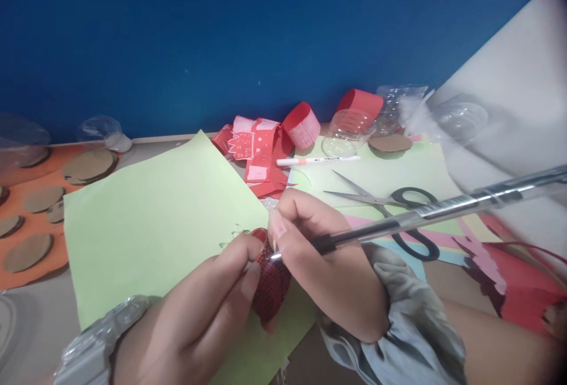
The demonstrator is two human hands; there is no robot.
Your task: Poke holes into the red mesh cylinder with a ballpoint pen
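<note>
My left hand (212, 296) pinches a small curled red paper piece (272, 290) covered in a dark crosshatch pattern. A clear-barrelled pen (398, 219) is gripped in my right hand (323, 261), slanting up to the right, with its metal tip at the red piece's upper part. My right fingertips are close by the piece; whether they touch it I cannot tell. Beneath both hands lies a light green paper sheet (168, 214), with a small leaf-like drawing or cutout partly hidden by my left fingers.
Open black-handled scissors (390, 202) lie to the right on coloured paper. Behind my hands are red paper strips (266, 149), a red paper ring (302, 125) and a white marker (319, 161). Cardboard discs (91, 165) rest on orange paper at left. A blue wall (221, 36) stands behind.
</note>
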